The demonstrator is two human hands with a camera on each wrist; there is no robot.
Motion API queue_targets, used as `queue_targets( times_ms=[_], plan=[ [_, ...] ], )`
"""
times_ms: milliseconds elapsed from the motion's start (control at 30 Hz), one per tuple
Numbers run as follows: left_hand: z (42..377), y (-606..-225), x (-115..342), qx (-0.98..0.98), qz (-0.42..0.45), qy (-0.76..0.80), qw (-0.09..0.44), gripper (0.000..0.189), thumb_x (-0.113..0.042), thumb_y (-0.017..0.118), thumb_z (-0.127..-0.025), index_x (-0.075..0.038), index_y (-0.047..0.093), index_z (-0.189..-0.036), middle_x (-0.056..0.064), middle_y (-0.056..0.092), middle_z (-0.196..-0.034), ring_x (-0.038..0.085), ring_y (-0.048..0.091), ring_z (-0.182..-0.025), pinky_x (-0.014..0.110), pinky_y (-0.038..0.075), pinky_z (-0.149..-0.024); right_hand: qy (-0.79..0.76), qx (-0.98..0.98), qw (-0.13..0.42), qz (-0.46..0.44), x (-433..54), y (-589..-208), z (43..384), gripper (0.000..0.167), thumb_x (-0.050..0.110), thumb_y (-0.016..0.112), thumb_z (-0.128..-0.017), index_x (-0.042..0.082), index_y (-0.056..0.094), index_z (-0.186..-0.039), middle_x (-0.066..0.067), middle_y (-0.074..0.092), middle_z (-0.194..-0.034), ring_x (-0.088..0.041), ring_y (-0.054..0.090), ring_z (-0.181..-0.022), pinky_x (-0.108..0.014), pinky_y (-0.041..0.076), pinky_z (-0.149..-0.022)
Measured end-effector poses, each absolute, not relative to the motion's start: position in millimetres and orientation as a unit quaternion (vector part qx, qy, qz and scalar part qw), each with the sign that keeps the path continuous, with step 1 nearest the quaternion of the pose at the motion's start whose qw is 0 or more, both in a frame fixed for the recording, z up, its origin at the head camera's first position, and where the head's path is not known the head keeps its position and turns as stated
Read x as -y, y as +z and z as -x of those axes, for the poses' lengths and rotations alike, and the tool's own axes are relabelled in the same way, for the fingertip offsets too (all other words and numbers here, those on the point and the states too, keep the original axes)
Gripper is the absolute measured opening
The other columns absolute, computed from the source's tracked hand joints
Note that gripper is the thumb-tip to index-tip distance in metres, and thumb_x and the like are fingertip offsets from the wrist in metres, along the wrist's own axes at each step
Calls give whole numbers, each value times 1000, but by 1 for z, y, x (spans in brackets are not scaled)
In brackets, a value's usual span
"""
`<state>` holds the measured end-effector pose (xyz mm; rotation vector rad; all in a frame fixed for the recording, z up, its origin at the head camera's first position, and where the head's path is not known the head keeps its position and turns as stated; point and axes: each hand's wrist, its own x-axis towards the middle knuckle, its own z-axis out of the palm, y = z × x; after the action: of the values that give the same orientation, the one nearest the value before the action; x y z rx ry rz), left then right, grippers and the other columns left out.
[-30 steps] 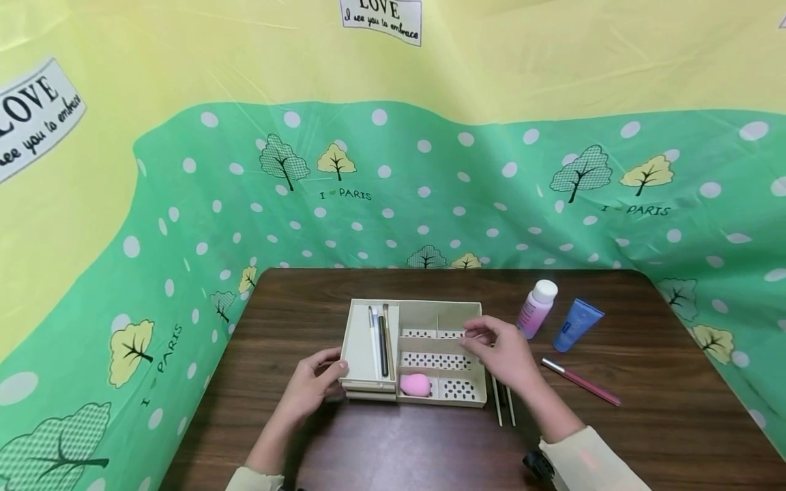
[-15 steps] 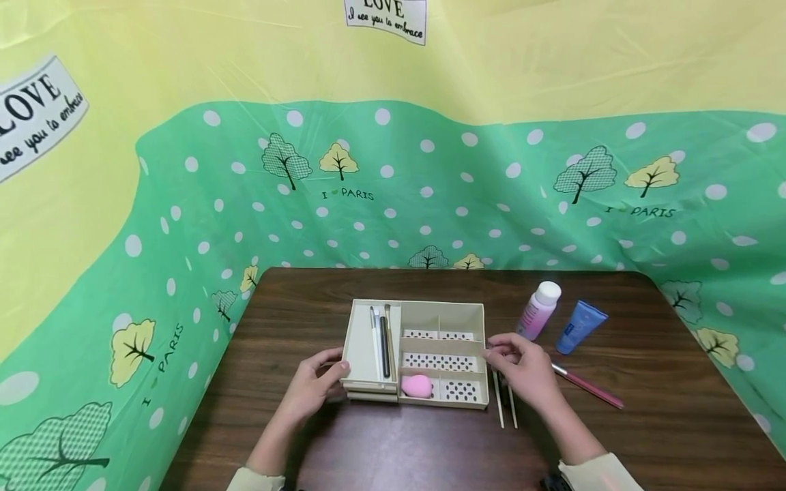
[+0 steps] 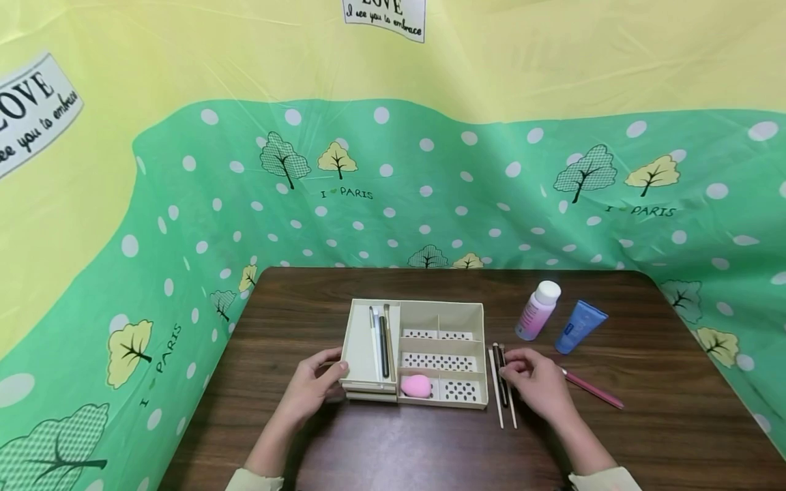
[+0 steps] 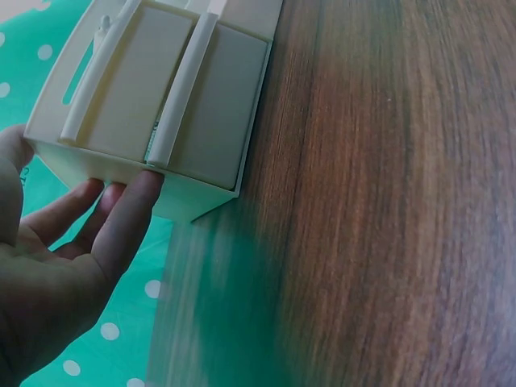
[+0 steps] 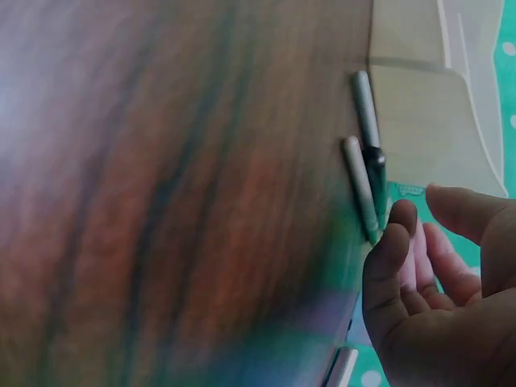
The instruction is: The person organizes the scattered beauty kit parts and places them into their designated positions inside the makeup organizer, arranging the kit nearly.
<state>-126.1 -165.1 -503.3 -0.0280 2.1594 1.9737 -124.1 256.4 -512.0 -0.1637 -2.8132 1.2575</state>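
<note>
A cream desktop organizer box [image 3: 439, 346] stands mid-table, several makeup brushes [image 3: 384, 344] lying on its left top and a pink makeup sponge [image 3: 417, 386] in the front compartment. My left hand [image 3: 313, 383] touches the box's left side; in the left wrist view its fingertips [image 4: 149, 184] rest against the wall beside two drawer fronts [image 4: 214, 105]. Just right of the box lie loose brushes [image 3: 495, 392], light and dark. Over them is my right hand [image 3: 537, 382], thumb and fingers bent close to the handles. The right wrist view shows a gap between thumb and fingers, nothing in it.
Behind the right hand are a pink bottle [image 3: 537, 315] with a white cap and a blue squeeze tube [image 3: 580, 327]. A slender reddish stick [image 3: 592, 389] lies to its right, partly covered by the hand. A patterned green and yellow cloth [image 3: 393, 170] surrounds the table.
My right hand has moved from over the box's right compartments to the right and down, to the brushes beside it. The left hand has stayed on the box.
</note>
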Motion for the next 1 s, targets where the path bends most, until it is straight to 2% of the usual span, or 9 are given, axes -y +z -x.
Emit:
queue_targets(
  times_ms=[233, 667, 833, 1000],
  plan=[
    [127, -504, 166, -733, 7, 671, 111, 43, -17, 68, -100, 2, 60, -137, 24, 60, -129, 21, 69, -100, 37, 65, -80, 368, 928, 30, 50, -263, -522, 125, 24, 9, 76, -88, 2, 72, -110, -4, 72, -85, -9, 59, -67, -24, 47, -59],
    [126, -503, 167, -730, 0, 673, 116, 45, -18, 68, -100, 3, 59, -138, 25, 58, -132, 21, 69, -99, 37, 64, -81, 317, 948, 16, 33, -260, -520, 129, 29, 13, 80, -82, 1, 71, -106, -2, 70, -82, -15, 62, -74, -36, 50, -67],
    [127, -503, 167, -729, -4, 675, 118, 47, -19, 68, -100, 3, 58, -139, 25, 58, -134, 22, 69, -101, 38, 64, -82, 298, 954, 4, 30, -258, -520, 131, 32, 13, 81, -79, 1, 70, -106, 0, 67, -79, -15, 60, -72, -36, 49, -64],
    [128, -503, 168, -732, -1, 671, 116, 45, -18, 69, -99, 3, 59, -138, 25, 58, -133, 22, 69, -100, 39, 64, -82, 296, 955, 7, 26, -259, -518, 131, 28, 11, 78, -78, 0, 71, -103, 1, 67, -76, -15, 59, -70, -35, 49, -63]
  ],
)
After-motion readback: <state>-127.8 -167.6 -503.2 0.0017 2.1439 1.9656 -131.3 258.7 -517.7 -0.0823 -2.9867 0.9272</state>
